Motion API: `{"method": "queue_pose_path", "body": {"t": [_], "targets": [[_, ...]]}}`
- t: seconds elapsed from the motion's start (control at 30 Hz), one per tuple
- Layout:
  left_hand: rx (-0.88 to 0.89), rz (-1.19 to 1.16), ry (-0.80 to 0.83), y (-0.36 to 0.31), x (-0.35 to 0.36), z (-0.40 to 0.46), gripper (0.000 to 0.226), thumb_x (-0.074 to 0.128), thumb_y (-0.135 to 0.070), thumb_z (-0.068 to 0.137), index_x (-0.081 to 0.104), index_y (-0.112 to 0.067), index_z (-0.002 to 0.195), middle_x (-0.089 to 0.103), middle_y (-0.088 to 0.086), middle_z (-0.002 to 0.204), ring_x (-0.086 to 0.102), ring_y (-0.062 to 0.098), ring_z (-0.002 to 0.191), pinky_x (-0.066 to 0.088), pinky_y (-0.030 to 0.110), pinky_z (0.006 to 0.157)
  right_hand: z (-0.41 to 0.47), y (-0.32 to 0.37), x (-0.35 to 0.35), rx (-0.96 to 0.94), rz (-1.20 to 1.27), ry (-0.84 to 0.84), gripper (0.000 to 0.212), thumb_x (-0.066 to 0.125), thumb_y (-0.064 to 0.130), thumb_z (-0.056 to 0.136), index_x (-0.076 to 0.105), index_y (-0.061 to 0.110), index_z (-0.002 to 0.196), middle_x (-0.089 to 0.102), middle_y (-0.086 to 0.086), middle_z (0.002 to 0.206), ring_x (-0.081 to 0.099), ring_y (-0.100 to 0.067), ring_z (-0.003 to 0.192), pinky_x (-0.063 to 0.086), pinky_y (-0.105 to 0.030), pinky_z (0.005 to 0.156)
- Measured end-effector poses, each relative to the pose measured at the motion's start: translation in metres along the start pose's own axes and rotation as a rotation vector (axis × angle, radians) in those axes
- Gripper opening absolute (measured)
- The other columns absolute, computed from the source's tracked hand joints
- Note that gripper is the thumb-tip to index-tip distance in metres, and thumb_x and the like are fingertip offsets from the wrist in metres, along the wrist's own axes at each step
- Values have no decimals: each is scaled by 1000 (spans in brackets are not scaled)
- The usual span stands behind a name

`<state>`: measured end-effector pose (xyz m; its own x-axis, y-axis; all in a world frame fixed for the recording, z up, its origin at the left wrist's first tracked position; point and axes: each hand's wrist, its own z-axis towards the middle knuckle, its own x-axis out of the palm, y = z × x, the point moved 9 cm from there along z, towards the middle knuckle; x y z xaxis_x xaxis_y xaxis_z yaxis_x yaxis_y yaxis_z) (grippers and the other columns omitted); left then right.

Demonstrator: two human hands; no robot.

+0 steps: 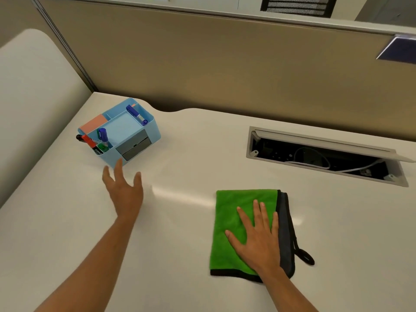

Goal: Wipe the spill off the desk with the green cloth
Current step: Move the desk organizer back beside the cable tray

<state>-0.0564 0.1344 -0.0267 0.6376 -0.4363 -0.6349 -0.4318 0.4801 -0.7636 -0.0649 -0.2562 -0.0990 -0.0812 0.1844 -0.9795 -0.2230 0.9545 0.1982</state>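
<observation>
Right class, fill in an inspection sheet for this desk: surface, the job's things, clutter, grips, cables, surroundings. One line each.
Surface: pale desk, glossy sheen at centre; no distinct spill can be made out.
Job's things: green cloth, folded, flat on the desk, dark underside and a hanging loop showing on its right.
Clutter: blue organiser at back left, holding markers and notepaper.
Grips: right hand flat on the cloth, fingers spread; left hand open, holding nothing, just short of the organiser.
Cables: white cable inside the open hatch at back right.
Surroundings: tan partition behind the desk.
</observation>
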Motion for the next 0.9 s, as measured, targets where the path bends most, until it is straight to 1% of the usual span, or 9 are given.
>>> {"method": "queue_pose_path", "body": {"t": [0.07, 0.17, 0.27, 0.37, 0.5, 0.6, 0.77, 0.83, 0.9], "targets": [[-46, 7, -18, 0, -3, 18, 66, 64, -21, 88, 32, -33, 144, 14, 13, 158, 21, 29, 143, 27, 37, 110, 5, -2, -2, 8, 7, -23, 68, 30, 77, 87, 39, 36, 142, 17, -12, 161, 3, -24, 150, 3, -58, 118], [-111, 12, -32, 3, -8, 37, 71, 64, -18, 88, 26, -32, 147, 11, 12, 158, 21, 30, 144, 31, 44, 110, 14, -6, -6, 12, 27, -64, 58, 33, 69, 90, 50, 34, 133, 27, -12, 158, 11, -25, 150, 5, -58, 119], [-81, 33, -19, 2, -12, 49, 69, 62, -16, 89, 26, -28, 147, 22, 16, 153, 28, 33, 140, 34, 48, 108, 25, -10, -11, 21, 42, -104, 51, 38, 61, 90, 57, 29, 125, 35, -14, 154, 21, -27, 147, 9, -60, 118], [-71, 86, 21, 1, -7, 60, 62, 59, -18, 91, 29, -21, 146, 35, 19, 143, 36, 36, 133, 35, 52, 107, 35, -17, -15, 33, 49, -134, 46, 40, 55, 90, 58, 27, 122, 38, -14, 152, 26, -28, 145, 11, -60, 117], [-81, 143, 14, -1, -6, 72, 45, 53, -18, 95, 40, -12, 137, 43, 26, 134, 44, 43, 123, 39, 54, 101, 39, -29, -15, 55, 45, -164, 46, 40, 54, 91, 58, 24, 121, 38, -13, 152, 26, -27, 145, 12, -59, 118], [-87, 143, -16, -5, -11, 81, 33, 49, -11, 96, 48, -6, 128, 49, 28, 126, 50, 45, 116, 43, 52, 97, 38, -33, -16, 69, 47, -189, 50, 39, 56, 92, 58, 20, 121, 39, -13, 152, 27, -26, 145, 11, -58, 119], [-63, 78, -29, -13, -14, 79, 34, 48, -1, 95, 49, -3, 128, 48, 26, 131, 48, 41, 120, 42, 48, 101, 37, -33, -17, 82, 47, -200, 53, 37, 59, 92, 57, 19, 122, 39, -11, 152, 26, -26, 145, 11, -57, 119], [-31, 59, -33, -20, -14, 75, 31, 48, -1, 94, 50, -1, 126, 48, 27, 131, 48, 41, 120, 42, 48, 101, 38, -32, -18, 90, 46, -200, 54, 36, 60, 92, 57, 19, 122, 39, -11, 152, 26, -25, 145, 11, -57, 119], [5, 44, -20, -29, -10, 69, 27, 49, -4, 95, 52, 1, 121, 51, 28, 126, 50, 42, 115, 43, 48, 97, 38, -32, -18, 96, 40, -197, 55, 37, 60, 92, 56, 19, 123, 39, -11, 152, 26, -26, 145, 11, -57, 119]]}}
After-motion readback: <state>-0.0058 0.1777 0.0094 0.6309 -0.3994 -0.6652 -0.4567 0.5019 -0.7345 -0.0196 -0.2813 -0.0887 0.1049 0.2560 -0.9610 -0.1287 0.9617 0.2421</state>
